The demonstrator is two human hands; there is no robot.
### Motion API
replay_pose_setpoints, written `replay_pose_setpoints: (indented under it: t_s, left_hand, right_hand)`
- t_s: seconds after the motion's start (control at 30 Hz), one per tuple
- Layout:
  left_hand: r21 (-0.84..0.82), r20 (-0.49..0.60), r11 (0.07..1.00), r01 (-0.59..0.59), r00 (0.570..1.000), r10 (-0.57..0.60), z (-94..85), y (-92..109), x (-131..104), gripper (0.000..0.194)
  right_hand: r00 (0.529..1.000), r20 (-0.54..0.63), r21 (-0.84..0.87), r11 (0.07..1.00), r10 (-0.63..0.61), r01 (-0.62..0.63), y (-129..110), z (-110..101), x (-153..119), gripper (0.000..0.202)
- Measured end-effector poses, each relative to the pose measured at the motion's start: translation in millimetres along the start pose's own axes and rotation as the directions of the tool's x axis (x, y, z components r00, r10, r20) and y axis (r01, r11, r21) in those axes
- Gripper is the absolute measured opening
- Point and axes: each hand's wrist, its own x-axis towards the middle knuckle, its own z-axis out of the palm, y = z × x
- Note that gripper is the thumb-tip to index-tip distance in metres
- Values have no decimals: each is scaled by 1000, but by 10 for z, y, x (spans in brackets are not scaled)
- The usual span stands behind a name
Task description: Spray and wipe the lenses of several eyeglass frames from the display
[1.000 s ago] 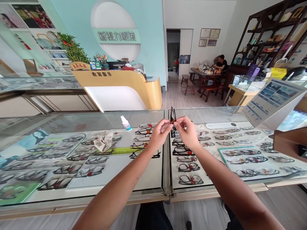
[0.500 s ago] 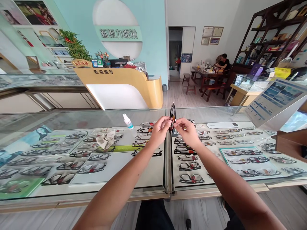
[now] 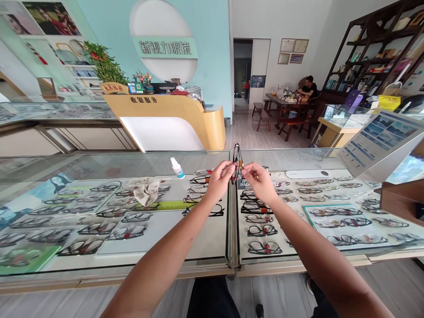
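Note:
A pair of dark-framed eyeglasses is held up on edge above the glass counter, near the seam between two display cases. My left hand pinches it from the left side, thumb and fingers closed on the frame. From the right, my right hand grips it too, fingertips pressed together by the lower part. To the left on the glass top stand a small white spray bottle with a blue label band and a crumpled beige cloth.
Rows of eyeglasses lie inside the glass case beneath my arms. A tilted display board and a brown box stand at the right. Beyond are a reception desk and a person seated at a wooden table.
The eyeglasses have turned slightly, so the frame looks a little wider apart. My right hand's fingers have shifted a little on it. The bottle and cloth stay put.

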Motion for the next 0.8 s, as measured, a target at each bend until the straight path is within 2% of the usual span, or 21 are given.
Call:
replay_pose_setpoints:
  t_s: [0.2, 0.37, 0.6, 0.8]
  left_hand:
    - [101, -58, 994, -42, 997, 48, -77, 22, 47, 69]
    - [175, -41, 982, -76, 996, 84, -168, 33, 89, 66]
    - [194, 57, 979, -57, 997, 47, -273, 36, 148, 65]
    - [136, 51, 990, -30, 998, 23, -253, -18, 157, 64]
  right_hand:
    - [990, -122, -239, 970, -72, 41, 15, -164, 38, 28]
    - [972, -193, -413, 910, -131, 41, 29, -340, 88, 24]
    - [916, -293, -515, 852, -275, 91, 71, -513, 168, 20]
    - [912, -317, -477, 875, -261, 85, 7, -482, 146, 14]
